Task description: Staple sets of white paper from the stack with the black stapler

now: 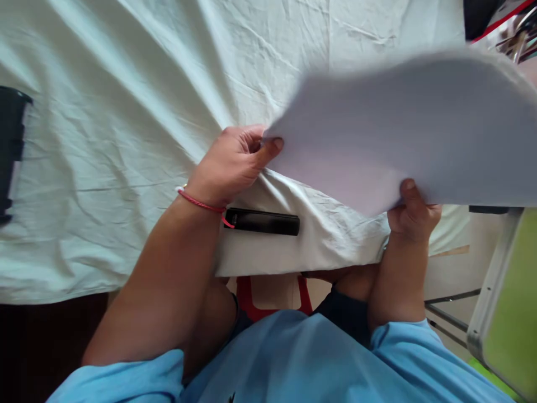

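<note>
A large white sheet of paper (377, 134) is held up over the cloth, bowed along its blurred far edge. My left hand (239, 159) pinches its left corner between thumb and fingers. Farther right, my right hand (413, 210) grips the near edge, thumb on top and the fingers hidden beneath. Whether it is one sheet or more, I cannot tell. On the cloth just below my left wrist lies a black stapler-like object (264, 221), long and narrow, its left end partly covered by my red bracelet.
A pale, wrinkled cloth (126, 129) covers the table. A black case-like object (12, 151) sits at the far left. Assorted items (518, 36) are at the top right corner. A green-topped folding table (509, 302) stands at the right.
</note>
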A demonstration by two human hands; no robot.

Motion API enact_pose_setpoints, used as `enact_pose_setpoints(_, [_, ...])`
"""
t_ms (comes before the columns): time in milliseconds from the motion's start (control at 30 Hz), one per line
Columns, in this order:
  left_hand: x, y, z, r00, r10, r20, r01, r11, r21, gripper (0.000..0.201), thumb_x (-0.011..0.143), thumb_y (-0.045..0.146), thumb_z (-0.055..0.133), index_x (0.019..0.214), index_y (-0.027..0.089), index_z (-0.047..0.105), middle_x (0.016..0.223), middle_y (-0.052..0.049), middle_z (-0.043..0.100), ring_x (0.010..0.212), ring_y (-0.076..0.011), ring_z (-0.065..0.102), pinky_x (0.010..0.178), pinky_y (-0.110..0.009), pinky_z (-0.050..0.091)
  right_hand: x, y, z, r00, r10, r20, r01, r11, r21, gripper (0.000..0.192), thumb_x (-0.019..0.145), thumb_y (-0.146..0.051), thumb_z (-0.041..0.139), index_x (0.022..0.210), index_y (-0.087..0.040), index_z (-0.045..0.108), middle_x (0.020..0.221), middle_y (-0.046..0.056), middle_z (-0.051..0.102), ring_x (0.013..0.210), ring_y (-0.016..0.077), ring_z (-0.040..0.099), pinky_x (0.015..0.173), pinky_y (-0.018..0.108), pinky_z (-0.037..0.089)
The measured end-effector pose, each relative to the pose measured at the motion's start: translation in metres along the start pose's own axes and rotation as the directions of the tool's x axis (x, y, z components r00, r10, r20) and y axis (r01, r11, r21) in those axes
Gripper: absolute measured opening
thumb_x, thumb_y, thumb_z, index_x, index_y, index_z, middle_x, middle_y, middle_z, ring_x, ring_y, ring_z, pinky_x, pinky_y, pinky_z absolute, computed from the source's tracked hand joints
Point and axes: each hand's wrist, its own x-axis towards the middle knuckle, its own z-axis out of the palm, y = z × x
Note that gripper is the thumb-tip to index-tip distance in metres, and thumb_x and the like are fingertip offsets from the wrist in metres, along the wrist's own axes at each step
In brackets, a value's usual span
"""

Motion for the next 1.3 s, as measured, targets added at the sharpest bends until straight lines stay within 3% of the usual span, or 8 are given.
enact_pose_setpoints(100, [-0.001,0.003,0.001,0.994,-0.106,-0.012,0.106,0.994,-0.018,0.062,0.09,0.075,0.089,0.07,0.025,0.058,0.07,-0.001,0.062,0.062,-0.0165,0.054,0.06,-0.032,0.044,-0.003,-0.005,0.004,1.0,0.002,-0.001,-0.002,1.0,0.026,0.055,0.059,-0.031,0.106,0.107,-0.022,0.081,0.134,0.005,0.085,0.144,0.0311,0.075,0.135,0.057,0.058])
enact_pose_setpoints(200, [-0.002,0.002,0.0,0.985,-0.166,0.056,0.167,0.986,-0.019,0.06,0.09,0.075,0.089,0.069,0.025,0.062,0.058,0.0,0.05,0.056,-0.0151,0.046,0.054,-0.031,0.033,-0.004,-0.007,0.006,1.0,-0.007,0.012,0.006,0.999,0.039,0.051,0.063,-0.028,0.106,0.107,-0.019,0.082,0.127,0.007,0.087,0.139,0.0292,0.077,0.138,0.052,0.056])
enact_pose_setpoints(300, [-0.001,-0.001,-0.003,0.987,-0.138,0.088,0.14,0.99,-0.015,0.056,0.09,0.069,0.092,0.069,0.025,0.066,0.06,0.0,0.053,0.058,-0.0151,0.047,0.056,-0.032,0.037,-0.005,-0.007,0.007,1.0,0.01,0.016,-0.011,0.999,0.037,0.053,0.062,-0.028,0.108,0.107,-0.018,0.083,0.123,0.007,0.088,0.135,0.0279,0.08,0.137,0.05,0.056])
enact_pose_setpoints(500, [0.001,-0.009,-0.006,0.99,-0.099,0.097,0.103,0.994,-0.039,0.038,0.097,0.054,0.087,0.079,0.026,0.07,0.069,-0.002,0.058,0.071,-0.0214,0.065,0.071,-0.035,0.062,-0.005,-0.01,0.005,0.997,0.076,0.009,-0.076,0.996,-0.047,0.05,0.066,-0.035,0.109,0.108,-0.019,0.085,0.117,0.006,0.09,0.122,0.0244,0.082,0.128,0.049,0.064])
enact_pose_setpoints(700, [0.002,-0.018,-0.004,0.992,-0.106,0.075,0.108,0.994,-0.031,0.012,0.097,0.033,0.08,0.094,0.025,0.072,0.083,-0.002,0.068,0.074,-0.0197,0.066,0.077,-0.035,0.064,-0.002,-0.013,-0.002,0.996,0.089,-0.011,-0.09,0.995,-0.049,0.052,0.063,-0.033,0.108,0.107,-0.017,0.085,0.121,0.009,0.089,0.123,0.0266,0.083,0.123,0.049,0.067])
enact_pose_setpoints(933, [-0.002,-0.012,0.009,0.991,-0.12,0.06,0.126,0.987,-0.098,0.026,0.107,0.033,0.071,0.086,0.023,0.059,0.092,-0.002,0.061,0.076,-0.0146,0.066,0.069,-0.026,0.063,-0.005,-0.016,-0.002,0.997,0.072,-0.028,-0.074,0.996,-0.058,0.05,0.065,-0.033,0.107,0.106,-0.016,0.084,0.118,0.01,0.088,0.123,0.0262,0.082,0.123,0.047,0.066])
enact_pose_setpoints(1100, [-0.004,-0.009,0.013,0.992,-0.111,0.056,0.113,0.993,-0.044,0.036,0.109,0.029,0.074,0.082,0.023,0.051,0.088,-0.001,0.056,0.074,-0.0138,0.064,0.065,-0.025,0.059,-0.008,-0.016,-0.003,0.997,0.08,-0.01,-0.081,0.995,-0.065,0.048,0.067,-0.037,0.107,0.104,-0.017,0.085,0.112,0.008,0.089,0.115,0.0231,0.083,0.121,0.043,0.067])
enact_pose_setpoints(1300, [-0.002,-0.003,0.01,0.974,-0.224,0.032,0.226,0.964,-0.14,0.035,0.116,0.018,0.059,0.081,0.021,0.055,0.087,-0.001,0.056,0.068,-0.0092,0.058,0.062,-0.021,0.053,-0.005,-0.014,-0.011,0.972,0.207,0.109,-0.191,0.971,-0.147,0.056,0.06,-0.041,0.113,0.101,-0.015,0.085,0.102,0.01,0.089,0.105,0.0286,0.085,0.115,0.054,0.071])
